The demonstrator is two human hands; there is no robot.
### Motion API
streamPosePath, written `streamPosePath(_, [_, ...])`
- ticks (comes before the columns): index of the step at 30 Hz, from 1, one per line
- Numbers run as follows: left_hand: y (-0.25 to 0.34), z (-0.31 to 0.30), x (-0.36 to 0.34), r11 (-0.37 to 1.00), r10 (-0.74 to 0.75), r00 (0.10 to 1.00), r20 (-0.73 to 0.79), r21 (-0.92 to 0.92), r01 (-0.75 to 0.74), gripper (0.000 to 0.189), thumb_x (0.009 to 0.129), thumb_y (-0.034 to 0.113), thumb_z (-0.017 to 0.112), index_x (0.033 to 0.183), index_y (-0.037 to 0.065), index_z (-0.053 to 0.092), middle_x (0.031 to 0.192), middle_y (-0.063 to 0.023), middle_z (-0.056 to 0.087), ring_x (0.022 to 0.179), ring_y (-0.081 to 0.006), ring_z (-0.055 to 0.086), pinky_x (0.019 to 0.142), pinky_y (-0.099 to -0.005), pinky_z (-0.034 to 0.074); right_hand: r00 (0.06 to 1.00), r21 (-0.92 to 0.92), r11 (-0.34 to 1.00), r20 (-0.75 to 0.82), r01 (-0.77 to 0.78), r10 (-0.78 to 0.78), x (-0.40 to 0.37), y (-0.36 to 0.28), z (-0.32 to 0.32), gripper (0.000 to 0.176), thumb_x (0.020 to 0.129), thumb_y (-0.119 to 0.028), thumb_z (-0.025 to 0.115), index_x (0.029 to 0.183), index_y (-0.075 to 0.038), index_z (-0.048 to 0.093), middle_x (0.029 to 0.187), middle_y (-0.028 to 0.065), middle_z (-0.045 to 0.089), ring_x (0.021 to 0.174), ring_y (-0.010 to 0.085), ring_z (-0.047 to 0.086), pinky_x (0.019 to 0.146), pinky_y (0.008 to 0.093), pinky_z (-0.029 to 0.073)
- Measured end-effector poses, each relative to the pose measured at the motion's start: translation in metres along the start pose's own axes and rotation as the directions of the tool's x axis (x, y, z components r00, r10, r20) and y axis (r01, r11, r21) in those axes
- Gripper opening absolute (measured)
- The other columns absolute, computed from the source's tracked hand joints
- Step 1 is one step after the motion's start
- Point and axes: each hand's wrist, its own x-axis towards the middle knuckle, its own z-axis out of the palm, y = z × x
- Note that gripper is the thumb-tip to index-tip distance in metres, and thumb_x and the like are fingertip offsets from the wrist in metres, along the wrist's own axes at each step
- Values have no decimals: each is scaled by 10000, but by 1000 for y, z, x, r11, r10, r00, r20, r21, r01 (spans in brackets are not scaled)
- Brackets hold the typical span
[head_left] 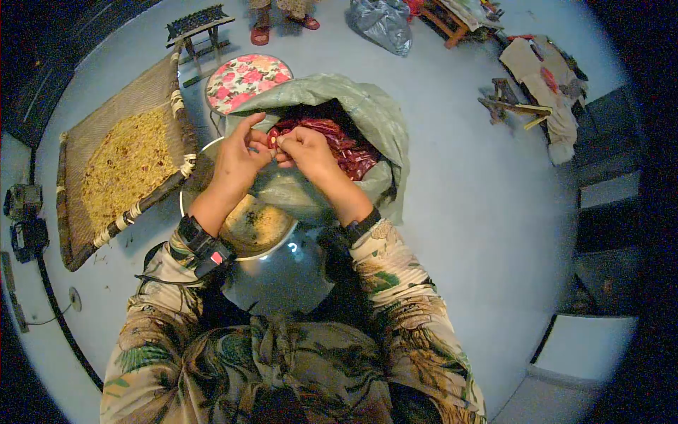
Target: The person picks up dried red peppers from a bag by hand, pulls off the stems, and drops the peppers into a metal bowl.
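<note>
Over the mouth of a pale green woven sack (296, 194), my two hands meet at a small dried red chili (272, 137) with a pale spot showing on it. My left hand (238, 157) grips it from one side, with the index finger raised. From the other side my right hand (311, 151) pinches it with thumb and fingertips. Many glossy dried red chilies (360, 159) fill the sack. Below my left wrist is a wide metal bowl (272, 253) holding yellowish seeds (258, 222) with a dark patch; my forearm covers part of it.
At the left, a woven tray (78, 148) carries a spread of yellow seeds with red bits. A flowered round stool (247, 79) stands behind the sack. Farther off are a small dark stool (200, 27), another person's feet (260, 35), a grey plastic bag (381, 25) and heaped cloth (540, 78).
</note>
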Motion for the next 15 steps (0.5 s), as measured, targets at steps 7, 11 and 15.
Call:
streamPosePath(7, [-5, -3, 1, 999, 8, 1000, -27, 38, -7, 570, 722, -39, 632, 1264, 14, 465, 838, -47, 598, 701, -86, 547, 650, -226, 462, 995, -49, 999, 102, 22, -17, -5, -4, -4, 208, 868, -236, 612, 840, -30, 607, 728, 51, 630, 630, 116, 596, 567, 250, 495])
streamPosePath(11, [-19, -6, 7, 989, -40, 999, -9, -142, 39, 538, 733, -48, 621, 1248, 4, 471, 851, -50, 599, 732, -93, 559, 678, -225, 465, 988, -258, 965, 156, 41, 0, 4, 6, -28, 297, 883, -328, 609, 821, -37, 619, 746, 27, 630, 664, 90, 576, 616, 235, 471])
streamPosePath(15, [-15, -4, 11, 977, -58, 998, 25, -202, 62, 484, 740, -63, 612, 1206, 0, 496, 866, -49, 597, 751, -99, 562, 693, -226, 469, 998, -692, 722, -40, 6, -47, 5, 16, -69, 332, 839, -327, 638, 875, 2, 649, 758, 112, 644, 693, 190, 594, 658, 324, 472])
